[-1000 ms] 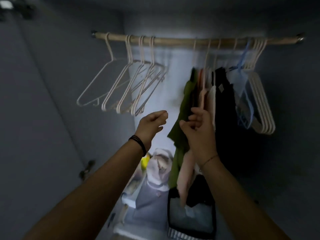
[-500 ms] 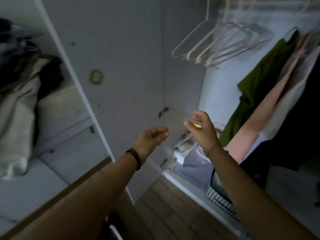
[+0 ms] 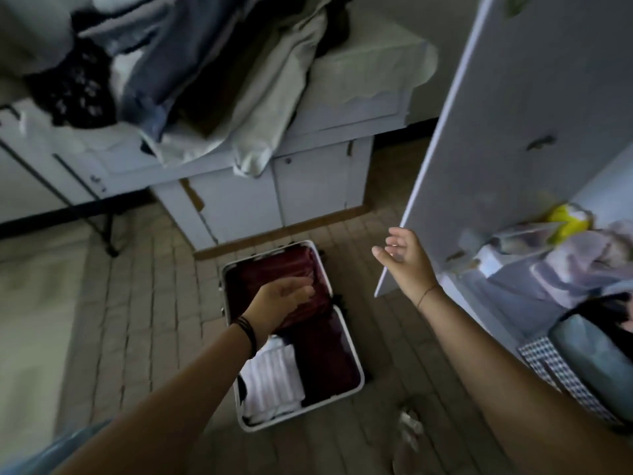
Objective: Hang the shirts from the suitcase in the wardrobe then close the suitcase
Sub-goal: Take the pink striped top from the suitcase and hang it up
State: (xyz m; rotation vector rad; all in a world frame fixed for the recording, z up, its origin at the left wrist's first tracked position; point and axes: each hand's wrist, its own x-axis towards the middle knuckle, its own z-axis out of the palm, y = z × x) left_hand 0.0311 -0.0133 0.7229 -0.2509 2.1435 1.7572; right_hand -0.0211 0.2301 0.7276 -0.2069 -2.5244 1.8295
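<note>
Item: white-rimmed hard suitcase with maroon lining [image 3: 352, 351], lying open on the tiled floor [image 3: 137, 320] at 6 o'clock, not yet closed. Contents: folded white ribbed garment [image 3: 274, 378] in the near half, unhung. Grips: left hand [image 3: 281, 303] slack and empty above the case; right hand [image 3: 404, 258] spread, empty, beside the white wardrobe door [image 3: 513, 132] at 2 o'clock.

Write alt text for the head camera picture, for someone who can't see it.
An open suitcase lies on the tiled floor with folded white clothes inside; a person's left hand hovers over it, the right hand beside the open wardrobe door, both empty. More clothes are heaped on a white cabinet behind.
</note>
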